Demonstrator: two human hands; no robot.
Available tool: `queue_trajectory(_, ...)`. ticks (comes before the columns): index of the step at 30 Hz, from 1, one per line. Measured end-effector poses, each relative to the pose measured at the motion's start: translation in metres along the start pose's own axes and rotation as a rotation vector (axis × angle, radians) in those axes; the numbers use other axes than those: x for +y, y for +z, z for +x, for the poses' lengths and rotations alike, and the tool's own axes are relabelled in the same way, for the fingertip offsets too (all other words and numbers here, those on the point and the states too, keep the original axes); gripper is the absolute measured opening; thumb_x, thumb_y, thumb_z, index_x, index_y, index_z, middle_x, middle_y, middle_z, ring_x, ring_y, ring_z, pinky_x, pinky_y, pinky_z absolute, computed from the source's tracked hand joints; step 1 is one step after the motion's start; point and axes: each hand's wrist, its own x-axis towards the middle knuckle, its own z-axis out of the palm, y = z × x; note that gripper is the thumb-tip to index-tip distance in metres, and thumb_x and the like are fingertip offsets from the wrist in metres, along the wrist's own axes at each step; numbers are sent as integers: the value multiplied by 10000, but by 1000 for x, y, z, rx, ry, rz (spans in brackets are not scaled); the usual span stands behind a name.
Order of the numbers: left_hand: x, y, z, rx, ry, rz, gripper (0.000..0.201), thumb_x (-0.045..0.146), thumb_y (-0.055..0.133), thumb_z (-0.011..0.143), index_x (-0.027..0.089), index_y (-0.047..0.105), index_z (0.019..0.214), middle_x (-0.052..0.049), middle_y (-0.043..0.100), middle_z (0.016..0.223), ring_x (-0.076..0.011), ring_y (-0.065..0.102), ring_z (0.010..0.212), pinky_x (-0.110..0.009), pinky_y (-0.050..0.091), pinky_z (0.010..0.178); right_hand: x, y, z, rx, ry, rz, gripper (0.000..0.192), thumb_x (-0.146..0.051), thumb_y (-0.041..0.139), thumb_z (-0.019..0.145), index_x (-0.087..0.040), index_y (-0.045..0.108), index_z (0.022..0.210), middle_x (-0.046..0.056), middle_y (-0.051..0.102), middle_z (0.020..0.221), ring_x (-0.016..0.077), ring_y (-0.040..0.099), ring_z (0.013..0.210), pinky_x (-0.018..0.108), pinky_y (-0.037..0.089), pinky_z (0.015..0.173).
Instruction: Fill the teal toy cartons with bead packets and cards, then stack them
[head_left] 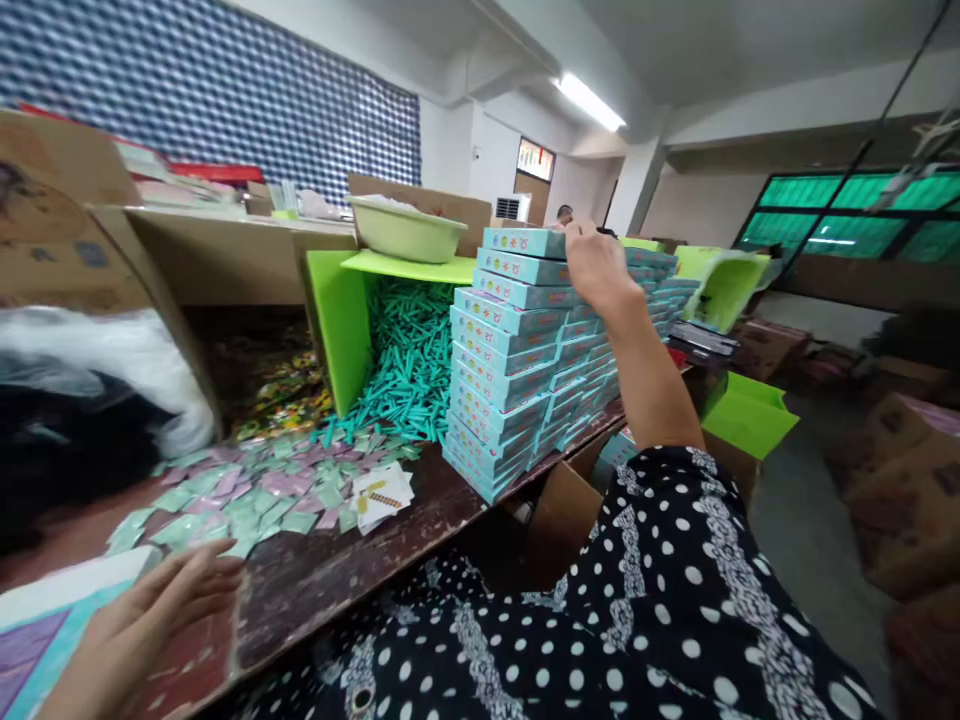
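Turquoise boxes (517,360) stand in tall, slightly leaning stacks at the table's (420,520) right end, each flat, with small printed figures along its side; we cannot read any writing. Our right hand (596,265) rests closed on the top box (523,241). Our left hand (161,605) lies open and flat near scattered sachets (247,495).

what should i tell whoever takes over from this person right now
Right hand: raised, resting on the top teal box of the tall stack; grip unclear.
Left hand: open, flat on the table, beside flat sheets.
Done: many boxes stacked in rows at the table edge.
Left: loose small packets on the table, teal sticks spilling from the green bin.
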Motion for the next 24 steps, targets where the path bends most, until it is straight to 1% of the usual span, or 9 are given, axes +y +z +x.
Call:
queue_trajectory(4, -5, -22, -5, 236, 183, 395, 422, 813, 637, 736, 433, 793, 830, -23, 863, 993, -507, 789, 1120, -692, 618, 1060, -17, -25, -34, -51, 97, -93, 641, -247, 268, 1151, 153, 456, 1615, 406, 518, 1611, 321, 726, 1310, 460, 549, 999)
queue_trajectory(5, -7, -31, -7, 329, 209, 534, 510, 795, 542, 818, 356, 782, 910, -109, 849, 1080, -521, 762, 1174, -703, 592, 1088, -30, -32, -49, -13, 119, -92, 659, -296, 355, 1152, 95, 411, 1679, 388, 485, 1669, 369, 683, 1394, 511, 555, 1020)
queue_trajectory(8, -18, -58, -13, 537, 143, 879, 753, 660, 363, 955, 72, 743, 1231, -350, 722, 1323, -552, 620, 1368, -726, 494, 1161, -72, -40, -109, 371, 20, 129, 616, -401, 568, 1123, -262, 495, 1719, 171, 637, 1637, 335, 673, 1453, 491, 626, 1005)
queue_trajectory(9, -23, -65, -15, 528, 75, 949, 816, 659, 394, 962, -17, 696, 1303, -400, 674, 1368, -556, 582, 1396, -716, 478, 1170, -86, -35, -130, 435, -9, 241, 494, -392, 537, 1141, -452, 586, 1628, 70, 735, 1529, 291, 757, 1327, 474, 655, 951)
queue_trajectory(11, -34, -77, -19, 475, -68, 1005, 947, 747, 430, 992, -95, 606, 1389, -434, 617, 1426, -551, 548, 1401, -697, 483, 1147, -114, -16, -168, 569, -267, 357, 503, -317, 640, 1080, -604, 668, 1492, 16, 877, 1158, 283, 848, 1011, 487, 692, 855)
queue_trajectory(13, -46, -79, -21, 405, -176, 1009, 1026, 819, 450, 1013, -114, 563, 1423, -451, 582, 1461, -571, 522, 1421, -710, 476, 1132, -146, 11, -197, 466, -512, 500, 693, -224, 740, 1011, -561, 594, 1598, 8, 885, 1017, 259, 852, 830, 427, 710, 718)
queue_trajectory(15, -56, -73, -19, 351, -215, 1011, 992, 806, 497, 1028, -107, 581, 1408, -454, 585, 1461, -582, 527, 1424, -699, 477, 1129, -178, 39, -215, 275, -607, 638, 681, -181, 743, 1017, -456, 602, 1624, 25, 887, 1077, 245, 861, 849, 386, 708, 715)
queue_trajectory(19, -67, -53, -8, 378, -253, 1043, 775, 602, 681, 1006, -79, 618, 1371, -457, 628, 1419, -584, 565, 1396, -671, 483, 1126, -226, 85, -230, 8, -550, 767, 273, -225, 630, 1113, -282, 809, 1310, 74, 879, 1128, 235, 865, 946, 344, 675, 780)
queue_trajectory(24, -66, -49, 4, 334, -330, 1133, 680, 427, 740, 963, -86, 618, 1391, -433, 674, 1384, -551, 633, 1330, -586, 514, 1071, -249, 110, -250, -228, -576, 885, 256, -255, 571, 1154, -231, 814, 1228, 84, 872, 1143, 224, 852, 999, 331, 657, 821)
